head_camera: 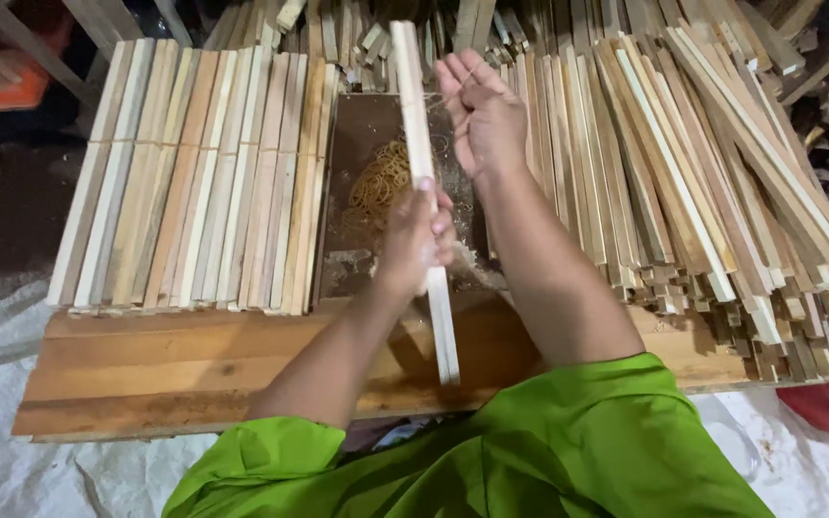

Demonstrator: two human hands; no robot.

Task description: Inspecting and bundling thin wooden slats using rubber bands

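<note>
A pale wooden strip (422, 173) stands tilted over the workbench (175, 364), clenched near its middle by the left hand (416, 238); the right hand (480, 110), just beside it, is open, rubber bands (381, 182) below.

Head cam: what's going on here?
A person in green sleeves holds a long pale wooden slat in the left hand, gripped around its middle over a wooden bench. The right hand is raised and open beside the slat's upper end. Rubber bands lie below. Bundled slats lie to the left, a loose pile of slats to the right.
</note>
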